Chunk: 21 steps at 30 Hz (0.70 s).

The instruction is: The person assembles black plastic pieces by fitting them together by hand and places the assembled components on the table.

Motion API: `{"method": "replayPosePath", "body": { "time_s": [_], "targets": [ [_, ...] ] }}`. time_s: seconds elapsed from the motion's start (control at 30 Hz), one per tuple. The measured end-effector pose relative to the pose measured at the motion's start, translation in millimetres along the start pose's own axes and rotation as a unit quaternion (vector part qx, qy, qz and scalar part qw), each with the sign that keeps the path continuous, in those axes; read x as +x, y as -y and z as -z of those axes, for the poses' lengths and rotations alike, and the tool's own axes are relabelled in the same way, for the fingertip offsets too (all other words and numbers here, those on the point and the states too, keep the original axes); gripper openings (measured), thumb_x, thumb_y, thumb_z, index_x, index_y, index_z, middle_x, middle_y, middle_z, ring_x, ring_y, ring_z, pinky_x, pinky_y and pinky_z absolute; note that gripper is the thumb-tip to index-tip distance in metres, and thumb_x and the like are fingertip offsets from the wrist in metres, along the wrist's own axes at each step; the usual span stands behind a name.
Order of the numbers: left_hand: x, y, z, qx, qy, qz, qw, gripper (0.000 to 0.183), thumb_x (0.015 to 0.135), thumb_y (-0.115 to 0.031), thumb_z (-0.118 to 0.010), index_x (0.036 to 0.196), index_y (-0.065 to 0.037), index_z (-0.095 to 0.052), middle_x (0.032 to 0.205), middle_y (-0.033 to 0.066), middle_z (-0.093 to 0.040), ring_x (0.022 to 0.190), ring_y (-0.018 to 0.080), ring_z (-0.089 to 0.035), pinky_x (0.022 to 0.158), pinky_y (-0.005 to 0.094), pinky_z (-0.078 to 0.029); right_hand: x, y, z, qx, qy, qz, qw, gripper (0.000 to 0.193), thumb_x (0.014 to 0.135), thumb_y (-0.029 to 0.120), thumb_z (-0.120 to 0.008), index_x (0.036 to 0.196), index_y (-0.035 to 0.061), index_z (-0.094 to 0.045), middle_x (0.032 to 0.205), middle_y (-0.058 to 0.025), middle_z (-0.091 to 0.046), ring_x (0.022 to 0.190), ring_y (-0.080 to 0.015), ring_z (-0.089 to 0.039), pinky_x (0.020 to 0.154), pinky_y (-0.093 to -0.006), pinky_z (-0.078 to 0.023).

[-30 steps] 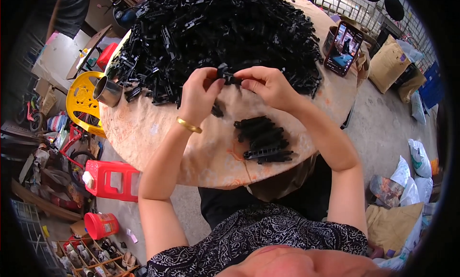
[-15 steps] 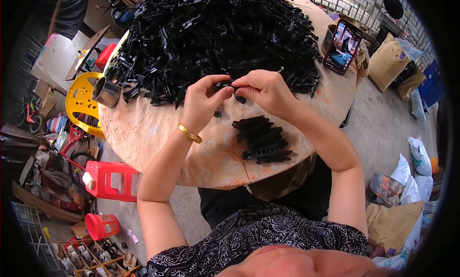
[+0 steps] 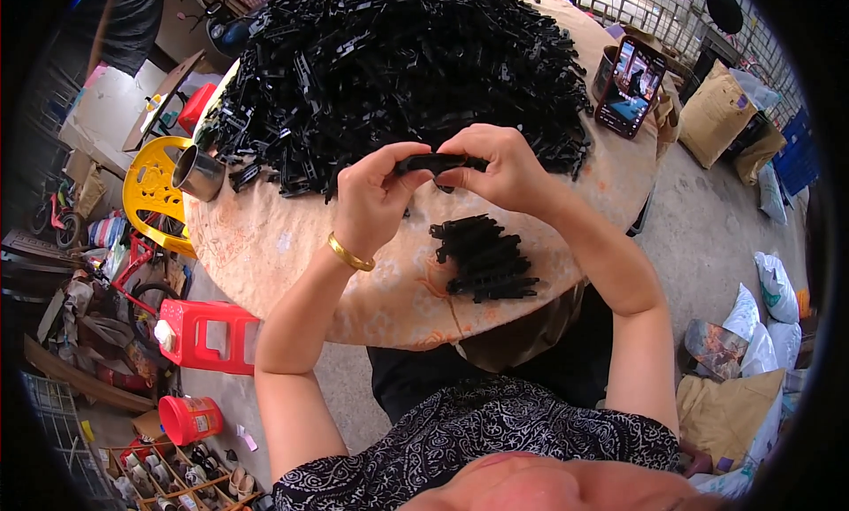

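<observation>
Pinching a black strip (image 3: 423, 163) in left hand (image 3: 371, 194) and right hand (image 3: 502, 168), could drop it onto the far pile (image 3: 398, 64) by holding too loosely, though hard to see how tightly.

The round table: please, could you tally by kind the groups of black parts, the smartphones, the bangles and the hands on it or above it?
Groups of black plastic parts, large heap and small cluster: 2
Smartphone: 1
Gold bangle: 1
Hands, left hand and right hand: 2
Total: 6
The single parts overlap too much to count.
</observation>
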<state>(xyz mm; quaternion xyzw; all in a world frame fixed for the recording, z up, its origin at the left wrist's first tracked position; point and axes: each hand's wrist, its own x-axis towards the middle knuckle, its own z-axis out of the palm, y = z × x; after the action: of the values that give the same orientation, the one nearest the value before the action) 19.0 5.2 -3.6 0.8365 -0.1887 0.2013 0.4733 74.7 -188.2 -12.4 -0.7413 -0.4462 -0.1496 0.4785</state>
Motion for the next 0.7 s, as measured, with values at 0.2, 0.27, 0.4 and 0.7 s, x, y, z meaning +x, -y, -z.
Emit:
{"method": "replayPosePath", "body": {
  "time_s": [0.2, 0.27, 0.4, 0.7],
  "targets": [
    [4.9, 8.1, -2.0, -0.11, 0.014, 0.059, 0.992, 0.029, 0.076, 0.0, -0.072, 0.104, -0.005, -0.065, 0.072, -0.0036, -0.059, 0.062, 0.0023, -0.049, 0.056, 0.0169, -0.042, -1.2, -5.9, -3.7, -0.04, -0.027, 0.028, 0.998, 0.023, 0.07, 0.01, -0.076, 0.089, 0.0011, -0.067, 0.081, -0.0095, -0.066, 0.072, -0.023, -0.062, 0.063, -0.0296, -0.049],
    [4.9, 14.0, 5.0, -0.073, 0.052, 0.08, 0.993, 0.025, 0.081, 0.001, -0.068, 0.106, 0.001, -0.062, 0.086, -0.0007, -0.064, 0.075, 0.0038, -0.057, 0.068, 0.0176, -0.047, -0.1, -1.7, -2.6, -0.03, -0.014, -0.017, 0.999, 0.024, 0.07, 0.013, -0.076, 0.089, 0.0022, -0.067, 0.08, -0.0099, -0.066, 0.072, -0.0246, -0.062, 0.063, -0.0311, -0.049],
    [5.4, 6.8, 3.5, -0.093, 0.069, 0.141, 0.983, 0.025, 0.081, -0.001, -0.068, 0.106, 0.001, -0.061, 0.086, 0.0008, -0.065, 0.077, 0.005, -0.059, 0.069, 0.0186, -0.048, -0.6, -2.3, -3.6, 0.055, 0.02, -0.126, 0.99, 0.026, 0.07, 0.017, -0.075, 0.09, 0.0029, -0.068, 0.082, -0.0108, -0.065, 0.071, -0.0257, -0.062, 0.064, -0.0316, -0.049],
    [8.3, 10.7, -3.3, -0.223, 0.035, 0.201, 0.953, 0.024, 0.082, -0.003, -0.067, 0.105, 0.001, -0.062, 0.081, 0.0015, -0.065, 0.07, 0.0039, -0.057, 0.059, 0.0171, -0.046, 1.1, 2.3, 1.5, 0.033, 0.028, -0.096, 0.994, 0.022, 0.073, 0.015, -0.073, 0.089, 0.0022, -0.067, 0.079, -0.0113, -0.064, 0.071, -0.0254, -0.062, 0.063, -0.0306, -0.049]
  ]
}}
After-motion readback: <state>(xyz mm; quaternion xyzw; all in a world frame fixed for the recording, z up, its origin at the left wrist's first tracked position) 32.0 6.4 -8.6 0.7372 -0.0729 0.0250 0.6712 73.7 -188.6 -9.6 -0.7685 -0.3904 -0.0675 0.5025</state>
